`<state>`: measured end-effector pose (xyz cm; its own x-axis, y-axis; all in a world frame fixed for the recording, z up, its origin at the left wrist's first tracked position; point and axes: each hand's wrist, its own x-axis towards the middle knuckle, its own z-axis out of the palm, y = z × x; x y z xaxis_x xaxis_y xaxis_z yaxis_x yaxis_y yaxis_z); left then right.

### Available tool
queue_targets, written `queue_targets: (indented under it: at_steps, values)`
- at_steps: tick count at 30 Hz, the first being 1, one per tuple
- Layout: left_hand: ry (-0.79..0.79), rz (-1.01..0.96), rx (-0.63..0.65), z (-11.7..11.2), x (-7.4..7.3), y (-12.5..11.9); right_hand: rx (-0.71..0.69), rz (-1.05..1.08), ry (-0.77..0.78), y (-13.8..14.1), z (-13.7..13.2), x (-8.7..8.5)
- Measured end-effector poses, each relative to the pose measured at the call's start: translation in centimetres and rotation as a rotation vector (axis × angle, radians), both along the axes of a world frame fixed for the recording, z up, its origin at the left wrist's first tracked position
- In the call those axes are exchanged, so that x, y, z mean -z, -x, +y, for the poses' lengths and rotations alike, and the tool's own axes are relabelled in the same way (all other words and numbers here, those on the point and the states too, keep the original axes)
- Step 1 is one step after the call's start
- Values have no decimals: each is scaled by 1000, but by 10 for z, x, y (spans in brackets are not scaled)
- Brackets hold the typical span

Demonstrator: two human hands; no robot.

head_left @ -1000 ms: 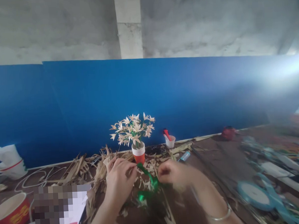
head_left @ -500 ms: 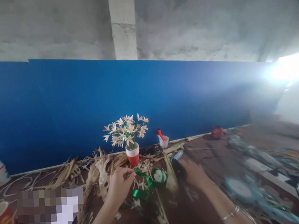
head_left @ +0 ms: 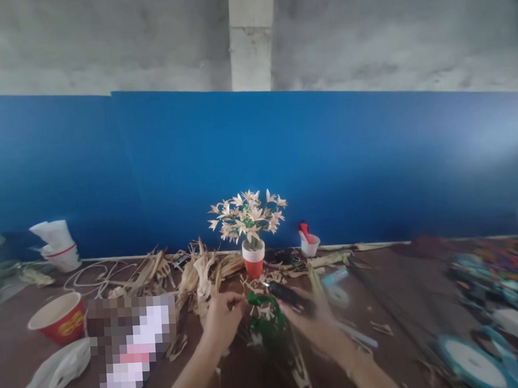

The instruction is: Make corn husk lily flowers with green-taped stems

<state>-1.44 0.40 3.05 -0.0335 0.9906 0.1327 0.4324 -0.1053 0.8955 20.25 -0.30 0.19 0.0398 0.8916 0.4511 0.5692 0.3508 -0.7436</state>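
My left hand (head_left: 224, 317) is closed in a pinch at the upper end of a shiny green ribbon (head_left: 258, 300). My right hand (head_left: 307, 324), blurred by motion, grips a black hot glue gun (head_left: 290, 296). The gun's metal tip points left, close above the ribbon and the left fingertips. Below the ribbon, pale husk petals lie on the brown table. Just beyond my hands stands an orange and white pot (head_left: 254, 264) holding a bunch of cream husk flowers (head_left: 249, 215) on green stems.
Dry corn husks (head_left: 202, 272) cover the table behind my left hand. A small white cup (head_left: 310, 246) with a red-handled tool stands at the back. A red paper bowl (head_left: 59, 323) is at left, a light-blue ribbon roll (head_left: 467, 359) at right. Blue panel behind.
My right hand has lifted the black glue gun from the right and brought it over to the green ribbon. The left hand keeps its pinch. The view has turned left.
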Motion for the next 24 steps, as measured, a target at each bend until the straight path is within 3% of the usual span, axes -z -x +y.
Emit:
queue_targets:
  at_steps: [3, 6, 14, 24]
  values:
    - [60, -142, 14, -7, 5, -2, -1, 116, -3, 20, 1, 31]
    - [99, -206, -15, -12, 10, -2, -80, 166, -25, 24, 1, 45]
    - [65, -152, -18, -14, 14, 1, -291, -47, -9, 29, -8, 13]
    - [76, -113, -22, -15, 17, -1, -328, -24, -15, 32, -2, 19]
